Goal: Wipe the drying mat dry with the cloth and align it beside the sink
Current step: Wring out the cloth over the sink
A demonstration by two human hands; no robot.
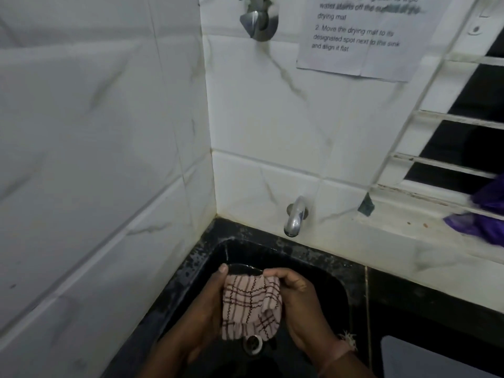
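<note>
Both hands over the black sink basin (321,266), holding the pink cloth w/ dark brown check lines (249,306) bunched between them. Left hand (207,309) cups the cloth's left side, thumb up at the top edge, grip pressed onto the fabric. Right hand (297,298) pinches the cloth's top right corner, fingers curled shut on it; frayed thread band on that wrist. Round metal drain (253,343) sits just below the cloth. Grey flat drying mat (425,361) lies on the black stone bench (436,312) right of the sink, only its corner in view. Chrome wall tap (294,216) above the basin. Printed paper note (362,36) on white tile. Purple fabric (488,214) on the window ledge.
</note>
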